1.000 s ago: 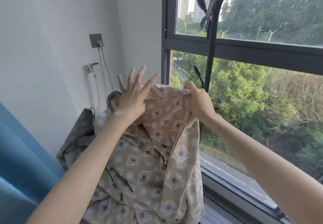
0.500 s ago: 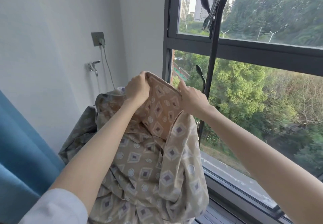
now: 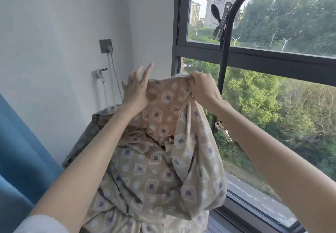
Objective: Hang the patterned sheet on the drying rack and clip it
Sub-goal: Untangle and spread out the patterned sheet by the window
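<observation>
Window (image 3: 254, 56) at right, white wall at left. Patterned sheet (image 3: 154, 169) is held up, bunched, just left of the drying rack (image 3: 224, 65) upright, not yet draped over it. Its top edge is gripped by the right hand (image 3: 201, 87), fingers curled tight. Left hand (image 3: 136, 89) is laid on the cloth, fingers straight and apart. Upper clip (image 3: 221, 25) and lower clip (image 3: 222, 130) are clamped on the upright.

I had a single view to work from, the wide-angle camera on the person's head. It looked forward and a little down from just behind the hands, so near that the left hand (image 3: 135, 89) and right hand (image 3: 201, 89) sat mid-frame and the sheet (image 3: 154, 169) filled the lower middle. It faced a corner, with the wall (image 3: 54, 32) at left, the window (image 3: 272, 58) at right and the rack (image 3: 223, 69) pole just past the hands.
</observation>
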A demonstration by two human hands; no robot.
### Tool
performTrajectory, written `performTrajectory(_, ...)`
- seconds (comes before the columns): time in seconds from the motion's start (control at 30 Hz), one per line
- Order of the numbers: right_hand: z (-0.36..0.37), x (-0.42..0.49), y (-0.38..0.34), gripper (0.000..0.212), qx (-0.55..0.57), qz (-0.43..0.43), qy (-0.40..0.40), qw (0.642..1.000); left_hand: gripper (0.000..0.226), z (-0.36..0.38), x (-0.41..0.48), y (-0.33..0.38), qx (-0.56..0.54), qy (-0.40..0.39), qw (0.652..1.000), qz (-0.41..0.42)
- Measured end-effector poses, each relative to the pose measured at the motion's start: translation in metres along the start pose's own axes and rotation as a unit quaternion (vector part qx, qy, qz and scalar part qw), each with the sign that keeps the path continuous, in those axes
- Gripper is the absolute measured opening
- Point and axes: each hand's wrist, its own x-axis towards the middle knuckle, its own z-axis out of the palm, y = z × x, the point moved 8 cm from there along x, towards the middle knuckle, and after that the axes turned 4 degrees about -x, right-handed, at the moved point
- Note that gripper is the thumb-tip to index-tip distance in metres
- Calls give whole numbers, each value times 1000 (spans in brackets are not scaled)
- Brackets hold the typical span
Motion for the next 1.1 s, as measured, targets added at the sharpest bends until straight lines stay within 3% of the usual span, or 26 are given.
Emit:
performTrajectory(0.07, -20, 19, -15, 24, 33, -36, 46, 998, 93, -8, 3, 28, -18, 15, 998, 55)
performTrajectory(0.13, -32, 31, -24, 23, 39, -61, 68, 995, 71, -28, 7, 50, -59, 82, 991, 87)
performTrajectory(0.23, -31, 32, -27, 23, 28, -80, 60, 995, 43, -49, 11, 70, -114, 140, 975, 132)
performTrajectory(0.3, -24, 26, -23, 21, 24, -74, 50, 996, 33, -53, 15, 74, -83, 154, 976, 129)
performTrajectory(0.4, -6, 8, -17, 18, -23, -48, 15, 998, 32, -46, 18, 74, -36, 159, 983, 81)
performTrajectory(0.53, 22, -20, -6, 34, -82, -31, -44, 995, 33, -32, 18, 54, -104, 165, 980, -47)
performTrajectory(0.73, 24, -35, 15, 45, -107, -43, -32, 993, 34, -35, 28, -12, -157, 178, 950, -201)
performTrajectory(0.83, 19, -34, 14, 27, -142, -66, -18, 987, 33, -38, 28, -28, -186, 201, 939, -209)
performTrajectory(0.93, 13, -27, 15, 8, -201, -79, 14, 976, 31, -34, 29, -28, -179, 181, 952, -172)
performTrajectory(1.03, -2, -14, 19, 22, -98, -51, 34, 993, 31, -33, 26, -23, -148, 176, 965, -129)
performTrajectory(1.1, -27, -2, 14, 23, 18, -42, 98, 994, 30, -36, 20, -18, -107, 179, 970, -123)
